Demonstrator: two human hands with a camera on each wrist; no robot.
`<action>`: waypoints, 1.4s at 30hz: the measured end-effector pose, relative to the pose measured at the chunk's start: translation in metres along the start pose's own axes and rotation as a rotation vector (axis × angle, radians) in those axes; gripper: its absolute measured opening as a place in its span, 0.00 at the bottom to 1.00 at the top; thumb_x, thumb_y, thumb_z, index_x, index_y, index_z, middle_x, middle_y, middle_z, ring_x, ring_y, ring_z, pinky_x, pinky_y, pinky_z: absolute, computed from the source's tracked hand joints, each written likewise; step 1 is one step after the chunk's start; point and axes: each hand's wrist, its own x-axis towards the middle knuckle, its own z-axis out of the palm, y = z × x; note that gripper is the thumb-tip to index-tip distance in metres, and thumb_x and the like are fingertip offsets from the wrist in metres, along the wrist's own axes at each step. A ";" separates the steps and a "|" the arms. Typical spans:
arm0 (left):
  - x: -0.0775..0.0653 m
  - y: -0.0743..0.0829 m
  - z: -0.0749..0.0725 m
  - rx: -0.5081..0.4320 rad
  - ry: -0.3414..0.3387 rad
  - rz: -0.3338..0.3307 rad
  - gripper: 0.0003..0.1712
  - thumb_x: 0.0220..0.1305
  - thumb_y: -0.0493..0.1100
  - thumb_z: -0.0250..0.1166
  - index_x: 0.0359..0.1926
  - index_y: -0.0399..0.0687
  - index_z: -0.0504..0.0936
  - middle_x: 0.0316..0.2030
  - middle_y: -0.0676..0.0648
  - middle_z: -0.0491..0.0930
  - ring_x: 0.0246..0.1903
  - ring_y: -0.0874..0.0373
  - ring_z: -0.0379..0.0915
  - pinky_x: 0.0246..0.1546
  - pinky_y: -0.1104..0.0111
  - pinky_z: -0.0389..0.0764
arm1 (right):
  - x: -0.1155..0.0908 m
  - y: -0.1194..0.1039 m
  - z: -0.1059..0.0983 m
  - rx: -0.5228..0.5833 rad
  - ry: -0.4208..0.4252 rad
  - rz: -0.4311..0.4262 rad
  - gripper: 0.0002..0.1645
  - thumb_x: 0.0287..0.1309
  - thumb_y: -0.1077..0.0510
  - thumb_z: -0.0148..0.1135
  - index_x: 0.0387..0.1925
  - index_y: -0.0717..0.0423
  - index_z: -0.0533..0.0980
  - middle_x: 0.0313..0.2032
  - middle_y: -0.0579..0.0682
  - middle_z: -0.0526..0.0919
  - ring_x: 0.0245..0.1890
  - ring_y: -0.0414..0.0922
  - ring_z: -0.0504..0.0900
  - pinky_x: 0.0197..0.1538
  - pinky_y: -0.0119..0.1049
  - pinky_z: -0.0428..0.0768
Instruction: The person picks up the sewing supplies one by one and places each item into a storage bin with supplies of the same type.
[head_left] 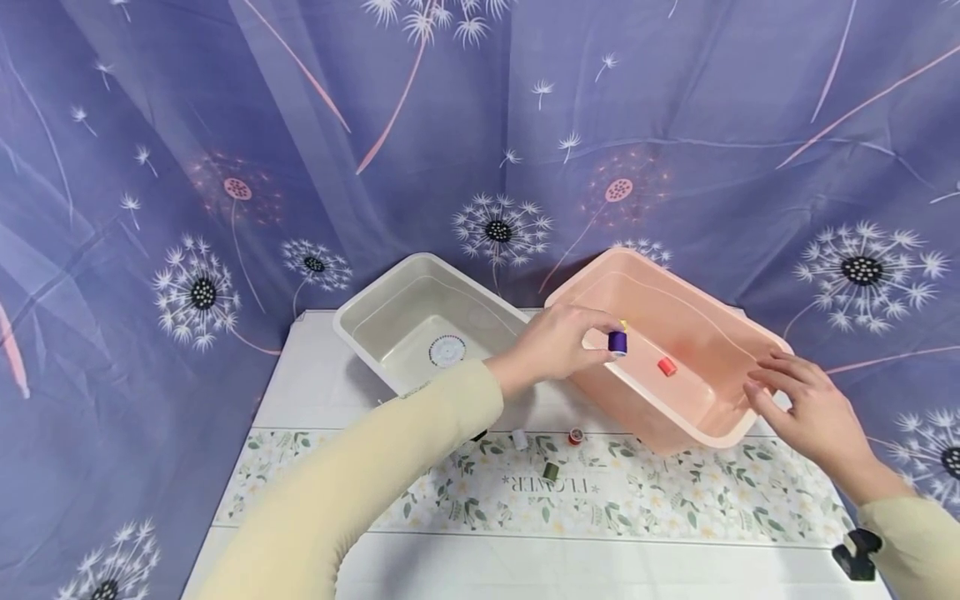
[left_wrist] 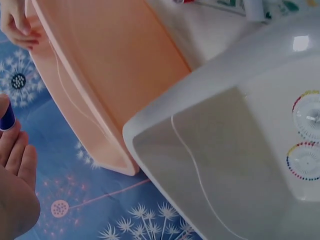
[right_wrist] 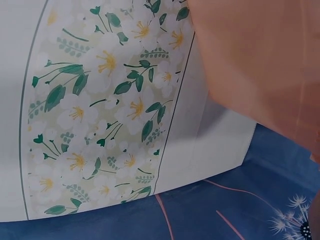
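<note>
Left grip: your left hand (head_left: 558, 342) pinches the purple thread spool (head_left: 617, 342) between thumb and fingertips.
Right grip: your right hand (head_left: 810, 408) lies at the right end of the pink bin (head_left: 637, 417), fingers loosely extended at the rim, no spool in it; you cannot tell whether it bears on the bin.
Purple spool: held up over the left part of the pink bin, clear of the red spool (head_left: 667, 367) lying on the bin floor to its right.
Spool weight: likely very light, so you need little force.
Spool body: probably a stiff core under wound thread; expect the thread to give slightly, and to slide or fray if you roll it.
Best hold: pinch across the wound middle, or end to end on the flat ends if you want the thread untouched.
Breakage: a drop should do little harm, though the round body could roll.
Loose spools: on the surface (head_left: 637, 575), near the bins, you have a white spool (head_left: 520, 439), an olive green spool (head_left: 551, 472) and a dark red spool (head_left: 576, 436).
Grey bin: to the left, this bin (head_left: 465, 304) holds pin wheels (left_wrist: 305, 161); take those by their edges.
</note>
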 end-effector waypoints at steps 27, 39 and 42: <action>0.069 -0.010 0.032 0.070 0.011 -0.034 0.13 0.70 0.53 0.74 0.53 0.61 0.90 0.51 0.62 0.90 0.58 0.67 0.80 0.55 0.81 0.74 | -0.001 -0.002 0.002 0.026 0.018 0.007 0.21 0.70 0.53 0.68 0.56 0.63 0.84 0.65 0.68 0.79 0.71 0.67 0.70 0.75 0.70 0.64; 0.081 -0.005 0.052 0.095 -0.037 -0.115 0.07 0.73 0.55 0.71 0.48 0.65 0.89 0.47 0.67 0.88 0.42 0.72 0.77 0.37 0.80 0.73 | -0.004 -0.004 0.002 0.026 0.025 0.010 0.20 0.70 0.53 0.68 0.54 0.64 0.85 0.65 0.68 0.79 0.71 0.67 0.70 0.70 0.74 0.66; 0.082 -0.004 0.053 0.119 -0.045 -0.134 0.08 0.73 0.55 0.71 0.50 0.66 0.89 0.47 0.67 0.88 0.42 0.72 0.76 0.38 0.79 0.74 | -0.002 -0.004 0.003 0.026 0.022 0.009 0.20 0.70 0.53 0.68 0.55 0.64 0.85 0.65 0.68 0.79 0.71 0.67 0.70 0.71 0.74 0.66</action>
